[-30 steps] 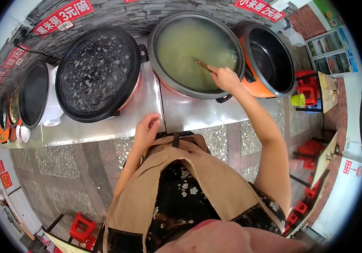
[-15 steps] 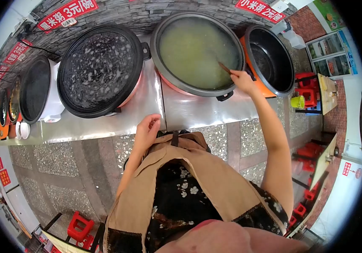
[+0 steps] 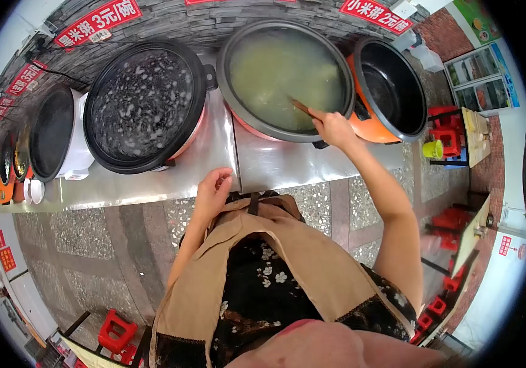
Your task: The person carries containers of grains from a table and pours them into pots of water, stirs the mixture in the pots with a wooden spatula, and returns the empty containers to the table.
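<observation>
My right hand (image 3: 335,129) is closed around the handle of a brown, wooden-looking stirring utensil (image 3: 301,107). Its lower end dips into pale yellow-green liquid (image 3: 275,73) and is hidden there, so I cannot tell its exact kind. The liquid fills a large round cooker (image 3: 233,105) with a grey rim. My left hand (image 3: 214,191) hangs near the front edge of the metal counter, fingers curled, with nothing visible in them. Left of the yellow-green pot stands a black-rimmed cooker (image 3: 94,150) holding dark liquid with white foam.
An orange cooker (image 3: 376,126) with a bare black inside stands at the right. A white cooker (image 3: 74,153) and several other pots line the left. The metal counter (image 3: 287,162) runs in front of me. Red stools (image 3: 115,331) and tables stand behind and to the right.
My right hand has moved left and slightly down, carrying the utensil across the liquid toward the pot's near middle. My left hand has hardly moved.
</observation>
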